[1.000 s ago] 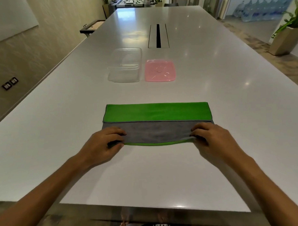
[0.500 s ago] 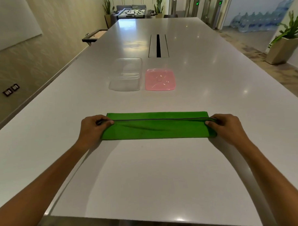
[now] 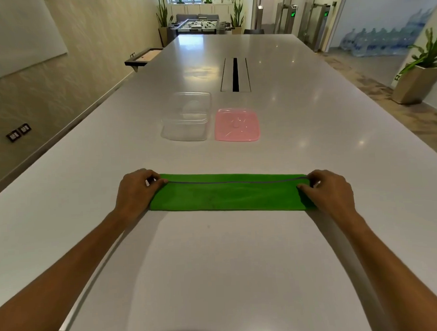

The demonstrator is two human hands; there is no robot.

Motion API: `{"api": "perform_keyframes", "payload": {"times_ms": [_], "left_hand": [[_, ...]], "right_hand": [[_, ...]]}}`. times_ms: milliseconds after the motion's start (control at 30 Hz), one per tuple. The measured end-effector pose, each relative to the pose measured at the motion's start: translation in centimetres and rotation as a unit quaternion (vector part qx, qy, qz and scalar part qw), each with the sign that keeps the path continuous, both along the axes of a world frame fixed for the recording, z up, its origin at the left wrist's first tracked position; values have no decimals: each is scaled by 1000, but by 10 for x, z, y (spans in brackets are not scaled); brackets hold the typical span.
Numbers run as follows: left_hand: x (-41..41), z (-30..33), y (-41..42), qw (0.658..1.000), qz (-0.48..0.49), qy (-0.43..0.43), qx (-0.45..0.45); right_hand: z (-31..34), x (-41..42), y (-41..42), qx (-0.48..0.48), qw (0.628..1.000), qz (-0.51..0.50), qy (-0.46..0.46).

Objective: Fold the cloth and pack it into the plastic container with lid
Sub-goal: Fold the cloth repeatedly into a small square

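- The left hand point(image 3: 136, 193) pinches the left end of the green cloth point(image 3: 228, 196), thumb and fingers closed on its far corner; the right hand point(image 3: 329, 190) does the same at the right end, so each grip grasps one short edge.
- The cloth lies flat on the white desk point(image 3: 216, 264) as a narrow band folded lengthwise, a thin grey hem line running along it near the far edge.
- Its long axis runs straight from one grip to the other, left to right across the person's front; neither hand is nearer the cloth's middle than the other.
- The next fold looks likely to be end over end along that axis, which would shorten the band; either hand could carry its end across to the other.
- Beyond the cloth, well apart from it, stands the clear plastic container point(image 3: 186, 117), open and empty as far as can be seen; it sits beyond the cloth's middle, slightly toward the left hand's side.
- Just beside the container, on its right, the pink lid point(image 3: 237, 125) lies flat on the desk.
- Judged from this layout, folding is partly done; packing and closing have not begun.
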State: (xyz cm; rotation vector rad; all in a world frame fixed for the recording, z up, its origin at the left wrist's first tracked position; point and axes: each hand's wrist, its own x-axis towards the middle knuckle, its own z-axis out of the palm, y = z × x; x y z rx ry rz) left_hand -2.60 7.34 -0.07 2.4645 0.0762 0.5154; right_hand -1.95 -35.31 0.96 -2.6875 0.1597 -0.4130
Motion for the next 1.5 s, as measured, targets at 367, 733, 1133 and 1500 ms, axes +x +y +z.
{"api": "perform_keyframes", "payload": {"times_ms": [367,733,1133,1500], "left_hand": [[17,6,-96,972,-193,37,126],[17,-24,-96,939,-175,142,260],[13,-26,-54,947,-95,155,265],[10,-23,-49,957,-37,163,236]], "right_hand": [[-9,2,133,-120,966,228,28],[-28,3,119,-142,970,171,102],[-32,3,63,-147,981,54,118],[-21,-5,37,-112,987,-75,91]]}}
